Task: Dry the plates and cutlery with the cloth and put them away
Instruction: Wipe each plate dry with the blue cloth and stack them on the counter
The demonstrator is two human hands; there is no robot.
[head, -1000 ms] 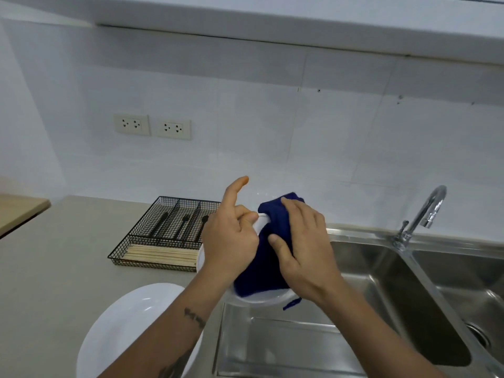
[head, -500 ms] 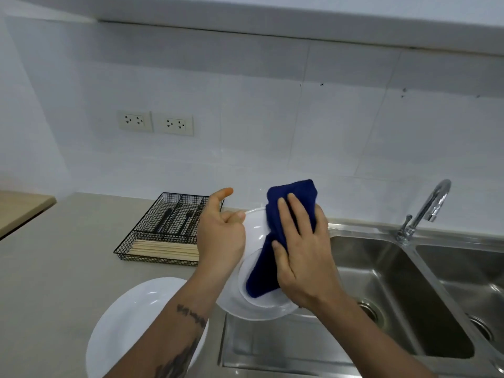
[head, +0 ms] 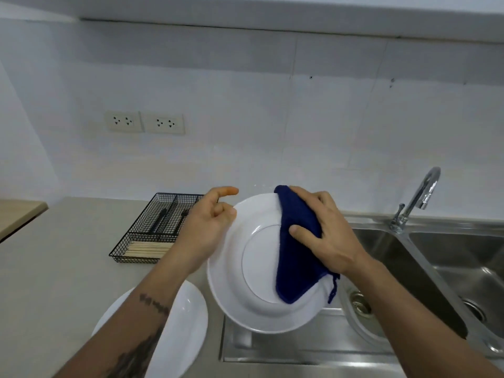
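Observation:
My left hand (head: 203, 230) grips the left rim of a white plate (head: 249, 271), held tilted over the sink's drainboard with its underside toward me. My right hand (head: 324, 233) presses a dark blue cloth (head: 296, 257) against the right half of that plate. A second white plate (head: 188, 320) lies flat on the counter at the lower left, partly hidden by my left forearm. A black wire cutlery tray (head: 148, 230) holds dark cutlery and wooden chopsticks.
A steel double sink (head: 425, 271) fills the right side, with a chrome tap (head: 417, 197) behind it. The grey counter (head: 54, 268) runs left to a wooden surface (head: 16, 214). Two wall sockets (head: 144, 122) sit above the tray.
The plate has turned to face me more fully and dropped lower. My right hand slid the cloth from the plate's middle toward its right rim.

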